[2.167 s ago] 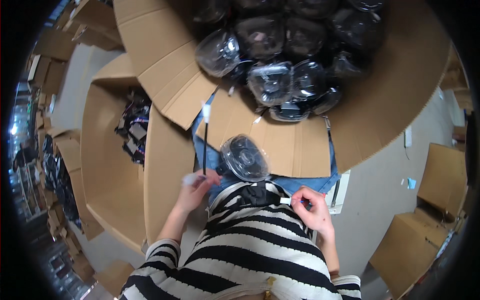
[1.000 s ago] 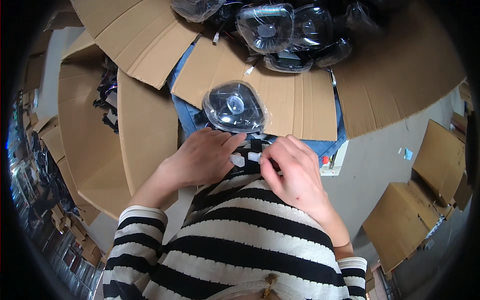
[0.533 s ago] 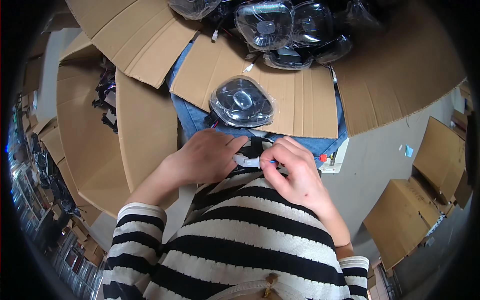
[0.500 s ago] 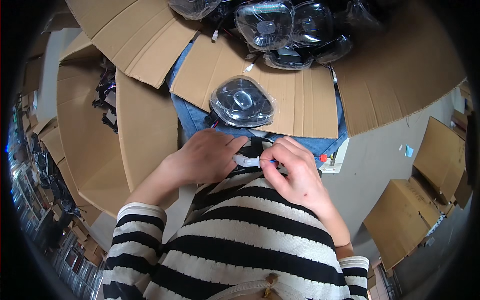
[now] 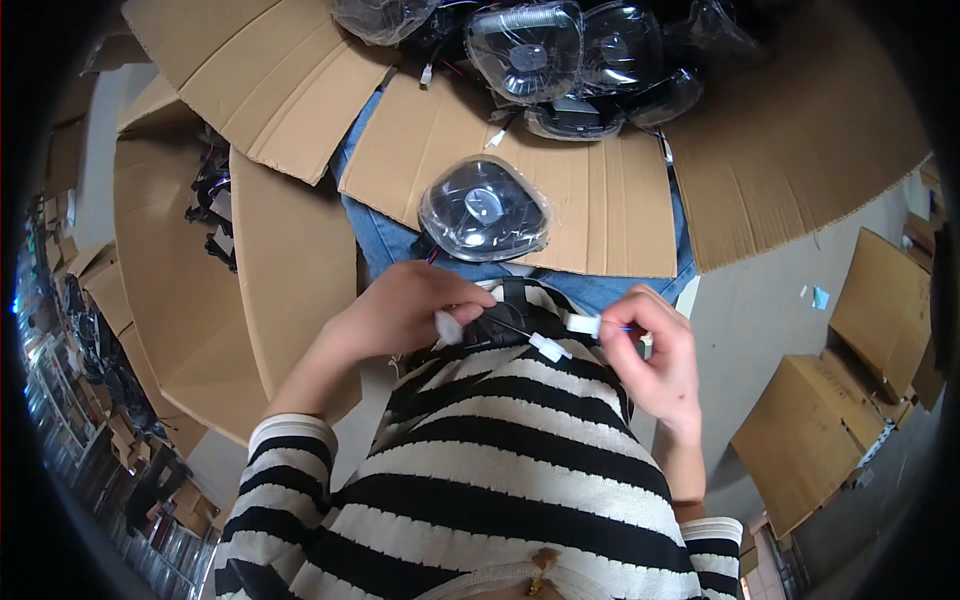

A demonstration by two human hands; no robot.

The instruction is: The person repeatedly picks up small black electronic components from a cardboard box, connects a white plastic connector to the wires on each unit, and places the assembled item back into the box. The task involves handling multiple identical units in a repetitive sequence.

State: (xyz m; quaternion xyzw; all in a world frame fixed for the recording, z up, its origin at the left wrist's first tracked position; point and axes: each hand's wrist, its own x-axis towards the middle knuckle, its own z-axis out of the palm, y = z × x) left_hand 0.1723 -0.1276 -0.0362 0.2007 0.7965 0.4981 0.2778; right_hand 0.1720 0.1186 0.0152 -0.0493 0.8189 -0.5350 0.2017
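Both hands sit close to the striped shirt. The left hand (image 5: 400, 312) pinches a small white connector (image 5: 446, 327); the right hand (image 5: 655, 355) pinches another white plug (image 5: 583, 325) on thin black wires (image 5: 510, 328). The bagged fan (image 5: 484, 208) lies on the cardboard flap (image 5: 600, 210) just ahead. Since a moment ago, the hands have drawn apart.

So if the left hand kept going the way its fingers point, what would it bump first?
Probably the right hand: the left hand points across toward it, with the white plugs hanging between, though depth is unclear.
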